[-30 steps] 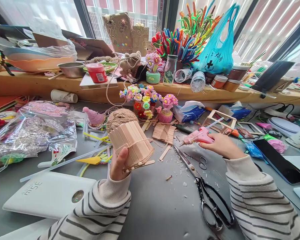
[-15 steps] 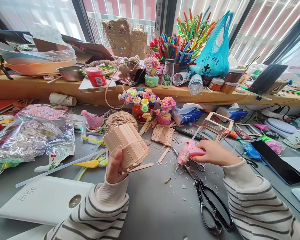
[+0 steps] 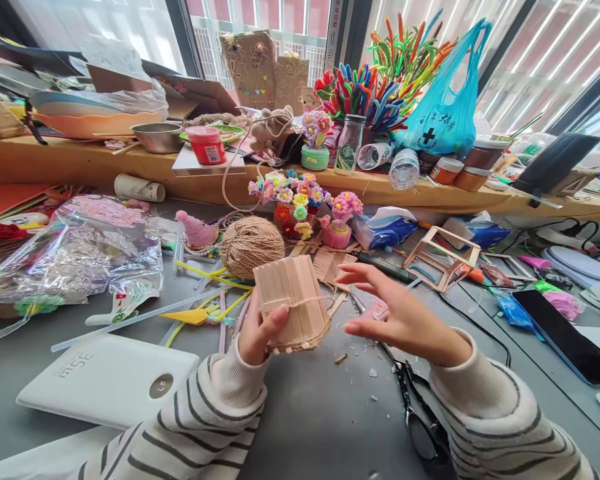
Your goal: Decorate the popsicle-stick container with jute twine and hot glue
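Note:
My left hand (image 3: 263, 327) is closed around a small tub made of wooden craft sticks (image 3: 295, 293), thumb on its side. Twine runs around the tub's middle and along its lower edge, where whitish blobs show. To the right of it hovers my right hand (image 3: 400, 313), empty, with thumb and fingers apart. Behind that hand the pink glue gun (image 3: 379, 311) lies on the table, mostly hidden. Large black-handled scissors (image 3: 420, 413) lie below the right wrist, partly covered by the sleeve. A ball of twine (image 3: 253, 247) rests just behind the tub.
A white box-like device (image 3: 110, 380) lies at the left, near clear plastic packaging (image 3: 110, 260). Pipe-cleaner flowers (image 3: 295, 200) and a small wooden stick frame (image 3: 443, 257) stand farther back. A black phone (image 3: 555, 333) lies right. A cluttered wooden ledge (image 3: 280, 180) runs behind.
My right hand has let go of the glue gun and moved left toward the tub, fingers spread. My left hand has brought the tub rightward and turned it. The view has shifted slightly.

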The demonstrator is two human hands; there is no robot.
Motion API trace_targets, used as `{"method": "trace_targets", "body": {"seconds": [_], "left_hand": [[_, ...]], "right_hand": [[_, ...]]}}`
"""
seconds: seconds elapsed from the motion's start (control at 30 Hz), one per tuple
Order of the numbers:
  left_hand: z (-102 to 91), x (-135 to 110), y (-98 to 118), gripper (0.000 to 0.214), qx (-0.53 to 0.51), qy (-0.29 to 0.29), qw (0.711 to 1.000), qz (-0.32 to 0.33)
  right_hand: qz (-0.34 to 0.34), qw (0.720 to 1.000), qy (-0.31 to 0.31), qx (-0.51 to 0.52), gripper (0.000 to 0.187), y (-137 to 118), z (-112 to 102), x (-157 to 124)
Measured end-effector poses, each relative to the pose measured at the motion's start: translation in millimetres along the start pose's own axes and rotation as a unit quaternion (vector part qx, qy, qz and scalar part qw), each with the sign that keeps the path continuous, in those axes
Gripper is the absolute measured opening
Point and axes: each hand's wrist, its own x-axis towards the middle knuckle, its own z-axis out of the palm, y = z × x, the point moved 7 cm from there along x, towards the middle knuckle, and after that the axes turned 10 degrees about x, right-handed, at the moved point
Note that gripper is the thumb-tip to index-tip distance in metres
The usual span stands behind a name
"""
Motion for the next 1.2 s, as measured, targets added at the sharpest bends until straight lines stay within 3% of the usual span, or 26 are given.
{"method": "trace_targets", "body": {"seconds": [0.1,0.33,0.57,0.7,1.2], "left_hand": [[2.2,-1,2,0.086,0.017,-0.001,1.000,0.001],[10.0,-4,3,0.075,0.019,-0.021,0.999,-0.019],[19.1,-7,-6,0.073,0.039,-0.092,0.993,-0.063],[25.9,-9,-7,0.076,0.046,-0.128,0.988,-0.078],[27.9,-5,-5,0.071,0.123,-0.169,0.975,-0.077]], "right_hand": [[0.029,0.999,-0.041,0.001,0.072,-5,20,9],[0.089,0.989,-0.079,0.089,0.062,5,22,7],[0.016,1.000,-0.014,0.022,0.022,-13,3,6],[-0.042,0.999,0.008,-0.012,0.018,-26,-2,6],[-0.086,0.996,0.035,0.002,0.010,-32,-1,5]]}}
